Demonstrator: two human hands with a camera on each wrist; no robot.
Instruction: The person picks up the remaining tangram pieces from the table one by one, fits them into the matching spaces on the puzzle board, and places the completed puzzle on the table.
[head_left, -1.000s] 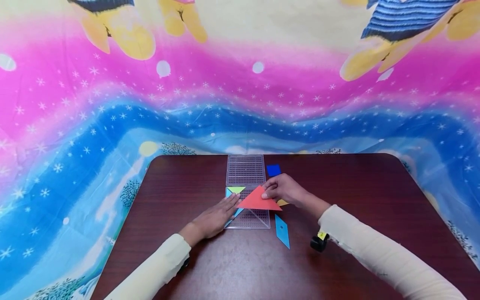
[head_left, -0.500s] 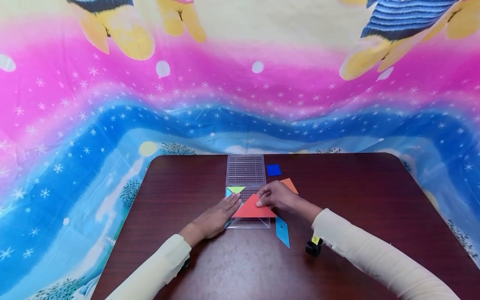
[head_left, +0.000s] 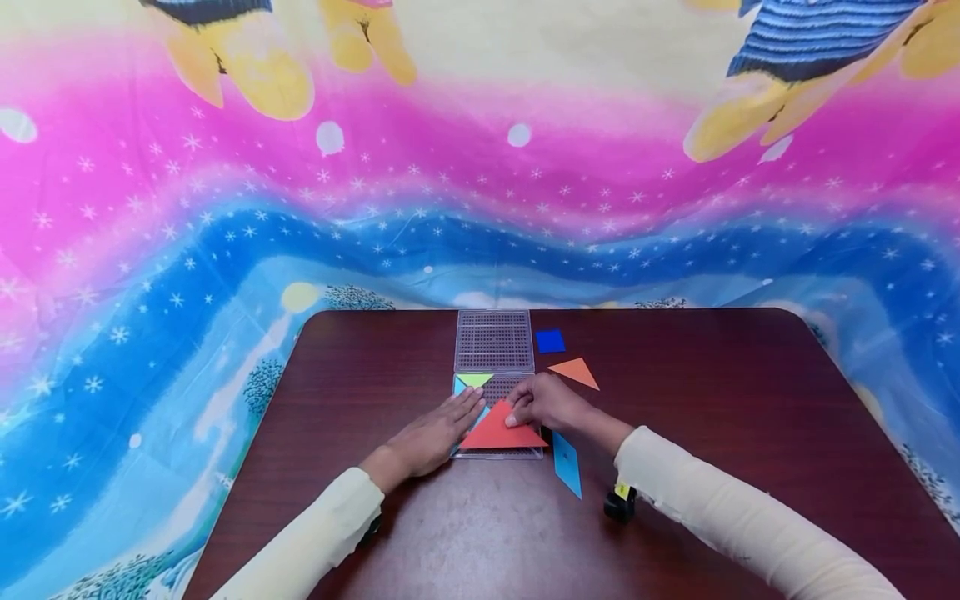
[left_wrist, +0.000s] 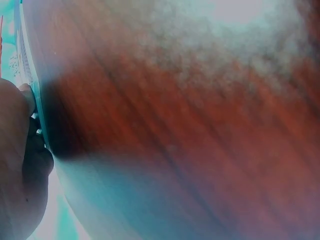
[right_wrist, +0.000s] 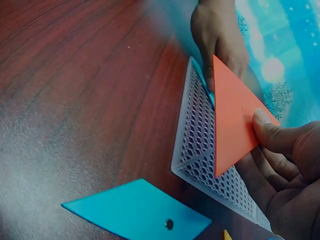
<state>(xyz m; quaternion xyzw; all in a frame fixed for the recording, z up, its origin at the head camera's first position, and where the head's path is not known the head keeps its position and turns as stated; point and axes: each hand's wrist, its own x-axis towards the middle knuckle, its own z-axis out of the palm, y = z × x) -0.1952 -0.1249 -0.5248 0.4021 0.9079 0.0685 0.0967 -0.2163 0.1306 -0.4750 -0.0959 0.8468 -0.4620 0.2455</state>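
Plainly pinched, the red triangle [head_left: 498, 432] sits in the right hand [head_left: 551, 404], the thumb pressing its upper face and the other fingers bent behind it. It reaches out from the fingertips toward the left hand [head_left: 427, 433], over the near half of a clear, perforated plastic case [head_left: 493, 342]. Whether an edge of it touches the case, I cannot tell.

The left hand lies flat with its fingers stretched out together, pointing toward the right hand and resting at the case's left side. Beneath and around those fingers shows a light blue piece [head_left: 458, 386], mostly covered, and just beyond the fingertips lies a lime green triangle [head_left: 476, 378], inside the case.

Beyond both hands, the other half of the case lies opened out flat. A dark blue square [head_left: 551, 341] rests on the brown counter [head_left: 712, 375] beyond the right hand, beside that far half. An orange triangle [head_left: 577, 372] lies closer, just past the right hand and a little to its right. On the near side of the same hand, a blue parallelogram [head_left: 567, 467] with a small round hole lies on the counter next to the case.
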